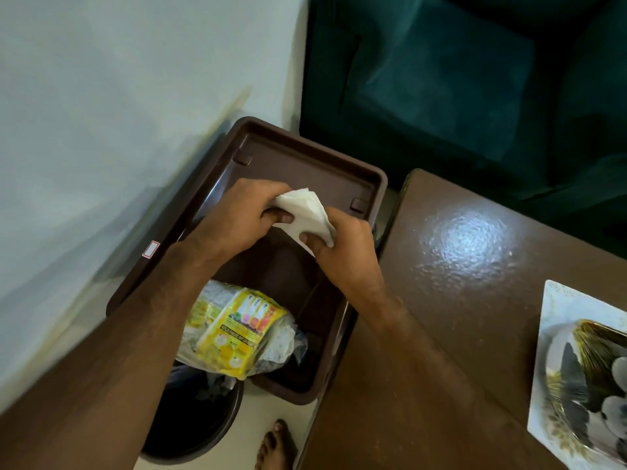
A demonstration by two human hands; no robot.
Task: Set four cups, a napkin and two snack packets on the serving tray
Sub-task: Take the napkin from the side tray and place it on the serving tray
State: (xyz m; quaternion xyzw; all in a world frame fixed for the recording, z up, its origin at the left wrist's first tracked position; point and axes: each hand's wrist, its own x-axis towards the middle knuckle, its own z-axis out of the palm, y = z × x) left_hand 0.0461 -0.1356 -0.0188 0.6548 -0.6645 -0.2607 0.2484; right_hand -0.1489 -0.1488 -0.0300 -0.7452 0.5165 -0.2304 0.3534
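A brown plastic serving tray [305, 157] lies between the white wall and a brown table. Above its middle, both my hands grip a white napkin [310, 212]: my left hand [237, 215] pinches its left end, my right hand [342, 245] its lower right end. A yellow snack packet with clear wrap [237, 334] lies on the near part of the tray. No cups are in view.
A glossy brown table [458, 283] stands to the right, with a patterned square plate [583, 368] at its right edge. A dark round bin [193, 418] sits under the tray's near end. A green sofa [458, 79] lies beyond. My bare foot [276, 446] is on the floor.
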